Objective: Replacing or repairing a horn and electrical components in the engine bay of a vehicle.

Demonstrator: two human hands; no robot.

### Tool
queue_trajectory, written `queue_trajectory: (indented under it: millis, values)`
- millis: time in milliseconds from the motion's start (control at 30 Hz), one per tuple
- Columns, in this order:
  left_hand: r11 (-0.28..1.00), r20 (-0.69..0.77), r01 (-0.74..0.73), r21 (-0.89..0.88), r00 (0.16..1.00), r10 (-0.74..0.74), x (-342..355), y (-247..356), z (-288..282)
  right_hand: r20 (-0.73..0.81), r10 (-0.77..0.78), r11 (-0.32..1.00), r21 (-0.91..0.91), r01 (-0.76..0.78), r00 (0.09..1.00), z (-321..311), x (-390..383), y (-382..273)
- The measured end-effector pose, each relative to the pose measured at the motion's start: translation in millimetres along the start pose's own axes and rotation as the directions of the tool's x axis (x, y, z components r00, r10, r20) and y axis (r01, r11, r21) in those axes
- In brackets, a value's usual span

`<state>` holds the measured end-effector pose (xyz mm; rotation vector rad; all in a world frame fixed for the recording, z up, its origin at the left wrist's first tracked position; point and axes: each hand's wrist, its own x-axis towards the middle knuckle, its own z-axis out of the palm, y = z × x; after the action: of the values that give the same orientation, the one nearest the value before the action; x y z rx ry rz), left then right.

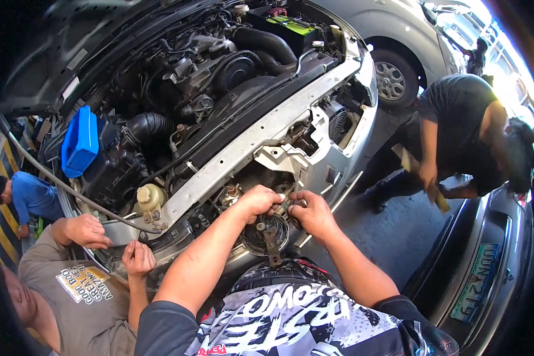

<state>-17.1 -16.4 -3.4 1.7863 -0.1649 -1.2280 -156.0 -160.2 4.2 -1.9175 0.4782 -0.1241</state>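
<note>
My left hand (258,200) is closed, its fingertips pinching a small pale part (282,197) at the front of the silver car's open bay, below the metal crossmember (219,160). My right hand (308,213) is closed beside it, fingertips at the same spot; what they grip is partly hidden by the fingers. Just under both hands sits a round dark disc (252,240) with a flat metal bracket (272,248) hanging down over it. A metal fitting with wiring (231,196) shows left of my left hand, inside the opening.
A blue tray (80,139) rests on the engine. A co-worker (65,296) is at my left, hands near the bumper; another person in blue (26,199) crouches farther left. At right, a bent-over person (457,127) holds a tan strip above a dark bumper (451,302). A silver car (415,35) stands behind.
</note>
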Motion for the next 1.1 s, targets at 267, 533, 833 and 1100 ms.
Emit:
queue_trajectory:
  millis: [267,533,833,1100]
  values:
    - [0.938,-0.104,-0.14,-0.317,0.988,0.112,0.2,-4.7,14.5,0.104,0.209,0.937,0.264,-0.229,0.972,21.8,19.7,0.6]
    - [0.893,-0.319,-0.256,-0.371,0.938,0.136,-4.3,-13.3,25.6,0.202,0.213,0.891,0.362,-0.275,0.956,29.1,8.3,-2.9]
    - [0.92,-0.391,-0.391,-0.015,0.85,0.354,-15.9,-20.9,8.6,0.274,0.199,0.964,0.117,-0.238,0.941,39.8,53.4,10.8]
    - [0.826,-0.528,-0.393,-0.404,0.838,0.141,-24.2,-37.9,2.0,0.293,-0.021,0.974,0.22,-0.046,0.956,57.8,65.1,5.5]
